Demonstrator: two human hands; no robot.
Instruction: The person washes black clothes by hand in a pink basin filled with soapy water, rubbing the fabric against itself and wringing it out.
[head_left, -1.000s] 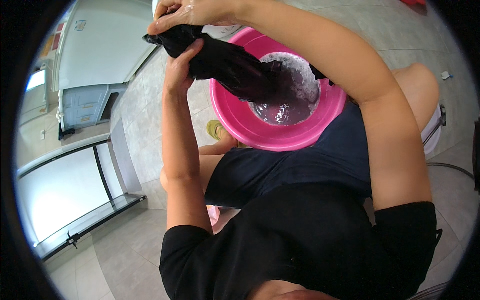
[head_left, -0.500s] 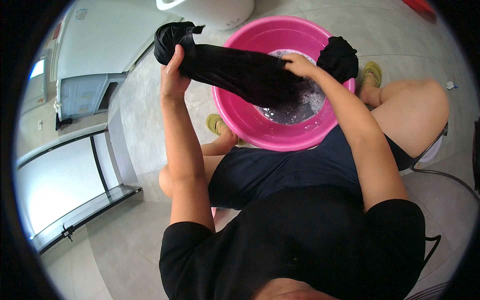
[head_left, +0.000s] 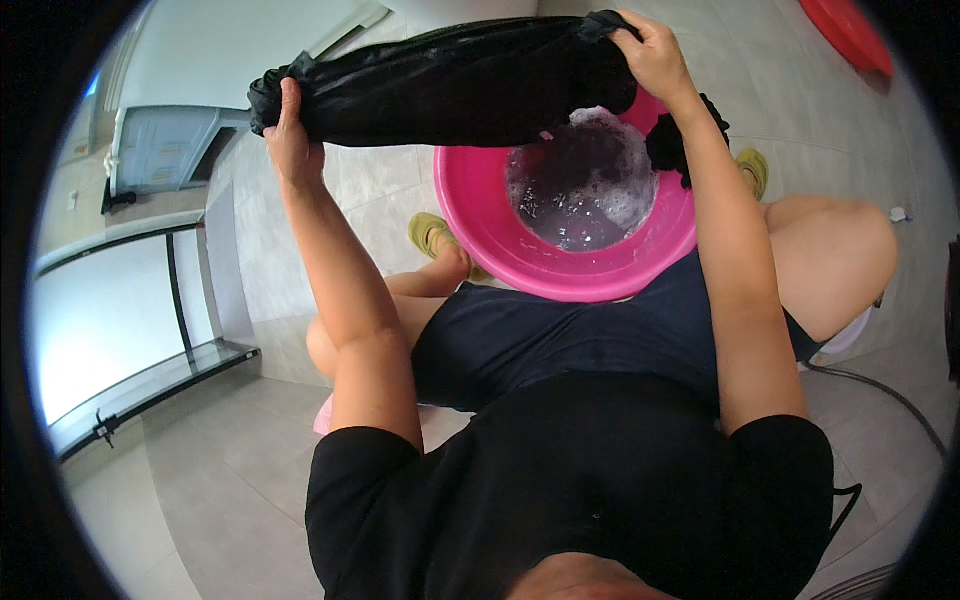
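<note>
A wet black garment (head_left: pixel 440 90) is stretched sideways between my two hands, above the far side of a pink basin (head_left: pixel 570 285). Its exact kind does not show. My left hand (head_left: pixel 297 140) grips its bunched left end, thumb on top, out past the basin's left rim. At the right end, my right hand (head_left: pixel 655 60) is closed on an upper corner, and the cloth sags below it. Dark soapy water (head_left: pixel 580 185) with foam lies in the basin. Another black cloth (head_left: pixel 672 145) hangs over the basin's right rim, partly hidden behind my right forearm.
The basin stands on grey floor tiles between my feet, in green slippers (head_left: pixel 430 232). A red object (head_left: pixel 850 40) lies at the far right. To the left are a glass-panelled frame (head_left: pixel 120 320) and a blue-grey cabinet (head_left: pixel 165 150). A dark hose (head_left: pixel 890 390) curves along the right.
My right hand has risen out of the basin to the far right with its end of the garment. My left hand has shifted left, and the cloth is now spread wide above the water.
</note>
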